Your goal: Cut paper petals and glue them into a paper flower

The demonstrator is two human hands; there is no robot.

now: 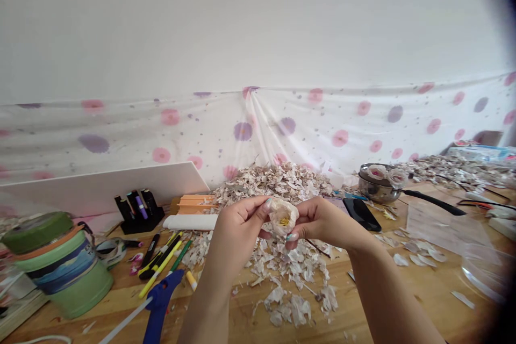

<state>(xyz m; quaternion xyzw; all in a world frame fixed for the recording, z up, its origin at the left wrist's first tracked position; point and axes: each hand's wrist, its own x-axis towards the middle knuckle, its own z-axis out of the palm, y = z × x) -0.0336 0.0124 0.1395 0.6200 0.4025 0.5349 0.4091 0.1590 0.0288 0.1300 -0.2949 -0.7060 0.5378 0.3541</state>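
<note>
A green tub [66, 274] sits far left, then a blue glue gun [163, 295]. My left hand [242, 223] is nearly closed, thumb and fingers pinching the left side of a pale flower [283, 215]. The flower is between my hands, yellow middle showing. My right hand [320, 221] pinches its right side. Past that is a shiny pan [379, 192]
</note>
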